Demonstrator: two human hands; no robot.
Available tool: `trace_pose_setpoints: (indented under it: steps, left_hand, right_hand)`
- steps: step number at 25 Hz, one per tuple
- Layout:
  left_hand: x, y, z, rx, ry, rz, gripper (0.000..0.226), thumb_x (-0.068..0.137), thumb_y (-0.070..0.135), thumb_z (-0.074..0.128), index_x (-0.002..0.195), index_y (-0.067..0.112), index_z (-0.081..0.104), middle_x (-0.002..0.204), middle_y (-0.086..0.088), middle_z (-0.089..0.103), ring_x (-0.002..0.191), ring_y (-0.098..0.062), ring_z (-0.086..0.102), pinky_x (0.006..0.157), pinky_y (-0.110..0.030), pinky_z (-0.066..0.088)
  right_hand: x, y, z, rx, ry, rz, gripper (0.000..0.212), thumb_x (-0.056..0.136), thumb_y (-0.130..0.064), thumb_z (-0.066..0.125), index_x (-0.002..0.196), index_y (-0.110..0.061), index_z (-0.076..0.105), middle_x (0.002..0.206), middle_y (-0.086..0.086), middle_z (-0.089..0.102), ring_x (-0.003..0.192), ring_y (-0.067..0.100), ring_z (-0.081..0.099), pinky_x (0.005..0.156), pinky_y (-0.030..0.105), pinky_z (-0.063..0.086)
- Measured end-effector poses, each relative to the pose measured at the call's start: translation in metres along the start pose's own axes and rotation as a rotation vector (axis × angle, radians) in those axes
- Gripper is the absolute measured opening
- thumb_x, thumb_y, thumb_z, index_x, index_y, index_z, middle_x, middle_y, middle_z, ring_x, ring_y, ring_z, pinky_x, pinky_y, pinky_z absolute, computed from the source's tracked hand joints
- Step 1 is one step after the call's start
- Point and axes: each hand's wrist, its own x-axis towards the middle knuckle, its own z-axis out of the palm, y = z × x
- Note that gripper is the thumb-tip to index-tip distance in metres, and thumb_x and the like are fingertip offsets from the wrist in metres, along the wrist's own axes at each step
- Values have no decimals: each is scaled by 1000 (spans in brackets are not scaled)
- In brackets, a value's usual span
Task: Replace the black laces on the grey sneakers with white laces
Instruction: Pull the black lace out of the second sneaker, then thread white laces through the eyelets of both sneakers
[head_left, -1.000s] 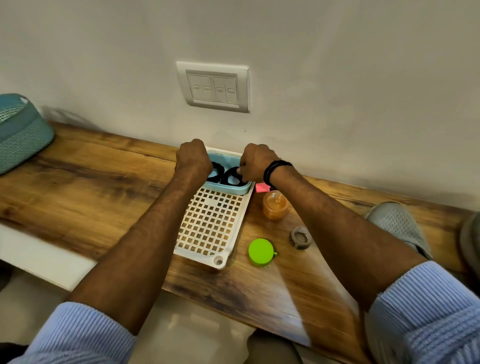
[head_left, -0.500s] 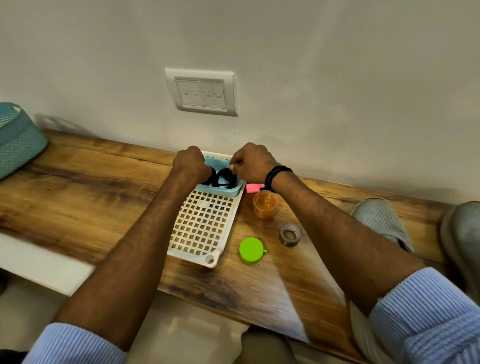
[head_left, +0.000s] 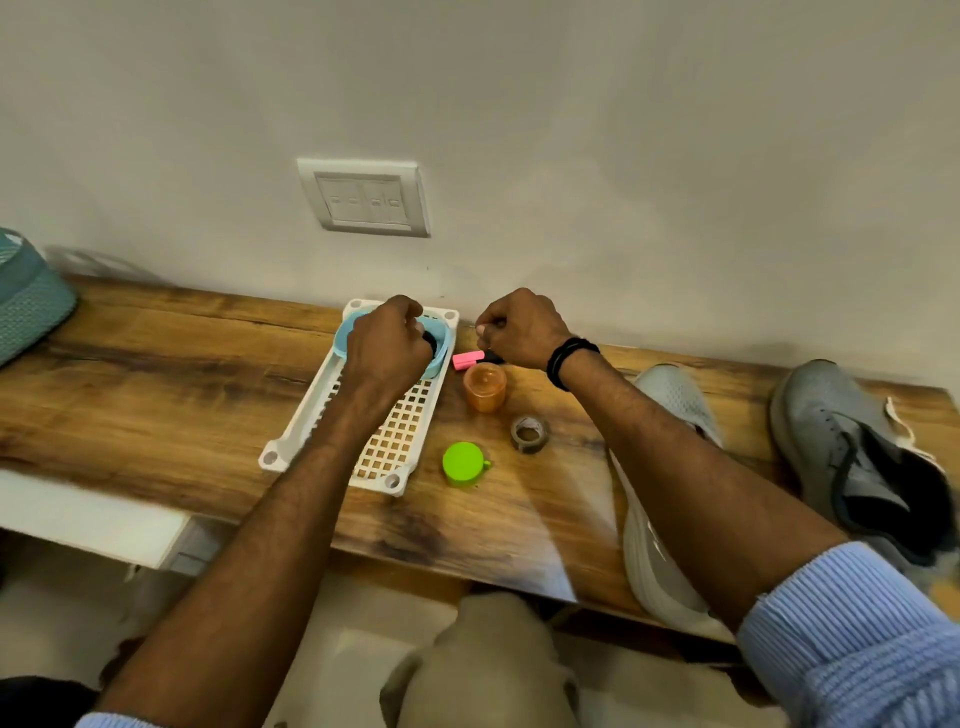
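Note:
Two grey sneakers lie on the wooden counter (head_left: 156, 374) at the right. One sneaker (head_left: 675, 395) is partly under my right forearm; the other sneaker (head_left: 836, 431) lies further right with bare eyelets. A white lace (head_left: 901, 423) peeks out beside it. A black lace (head_left: 430, 342) sits in a light blue bowl (head_left: 441, 361). My left hand (head_left: 387, 345) is curled into the bowl on the black lace. My right hand (head_left: 519, 327) hovers just right of the bowl, fingers curled, with nothing visible in it.
The bowl stands at the far end of a white lattice tray (head_left: 395, 441). A pink highlighter (head_left: 466, 359), an orange jar (head_left: 484, 387), a tape roll (head_left: 530, 434) and a green cap (head_left: 462, 463) lie beside it. A teal basket (head_left: 26, 306) is far left.
My right hand has left the bowl and moved right, above the highlighter. My left hand stays in the bowl. The view has shifted, showing more of the sneakers.

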Motion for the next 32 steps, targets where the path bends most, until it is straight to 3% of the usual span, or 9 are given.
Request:
trace_pose_setpoints:
  steps: [4,9,15,18,21,24,25,27,32]
  left_hand:
    - [-44,46,-9,-60,-35,77,28,91,13,59,117,12,69,113,-8,73,107,-29,66,92,-36,49]
    - [-91,136,-26,-94,-150,211,17,90,20,63,102,20,76,105,-5,75,102,-26,66,85,-33,51]
    - [-146,217,26,2,-350,297,27,90,34,68,111,18,72,114,-6,72,105,-26,65,85,-32,51]
    - [-157,229,58,51,-396,313,36,89,33,70,120,15,68,120,-7,70,112,-26,64,90,-34,52]
    - [-155,255,78,-13,-390,318,29,89,30,70,114,17,71,115,-4,72,108,-23,65,88,-30,51]
    - [-149,277,95,-79,-381,308,20,87,22,68,107,20,73,112,-2,73,105,-22,66,83,-27,49]
    - [-147,280,98,-96,-388,308,19,87,21,68,105,20,74,110,-2,73,102,-21,67,81,-26,49]
    - [-143,285,102,-120,-395,317,17,87,21,68,102,20,75,106,-1,74,98,-19,68,79,-25,49]
    - [-141,284,103,-166,-386,294,16,87,23,69,100,18,76,104,-1,75,98,-17,68,87,-31,55]
  right_hand:
    - [-51,2,-23,43,46,40,18,92,-16,62,102,-13,77,102,3,75,95,17,63,79,25,46]
    - [-132,33,-105,-4,119,110,16,93,-22,63,99,-16,77,99,0,75,98,17,66,88,29,52]
    - [-227,110,-182,-58,209,263,17,94,-24,63,97,-15,77,98,0,75,91,14,65,79,23,45]
    - [-255,164,-178,-8,314,406,18,90,-21,63,88,-12,77,89,2,74,86,19,65,71,23,44]
    - [-261,222,-182,57,457,629,23,86,-13,58,66,-4,65,70,9,64,74,28,61,60,25,42]
    - [-253,263,-194,124,534,788,12,86,-11,58,77,-4,61,82,15,59,82,26,58,68,29,42]
    - [-251,278,-193,141,535,838,10,87,-14,60,88,-4,63,90,18,61,89,28,60,71,30,44]
    - [-247,299,-183,159,490,927,33,89,-26,67,109,0,63,113,21,65,106,35,62,78,34,47]
    - [-230,307,-161,146,409,906,45,86,-53,65,88,-8,62,104,16,67,101,34,64,69,33,43]
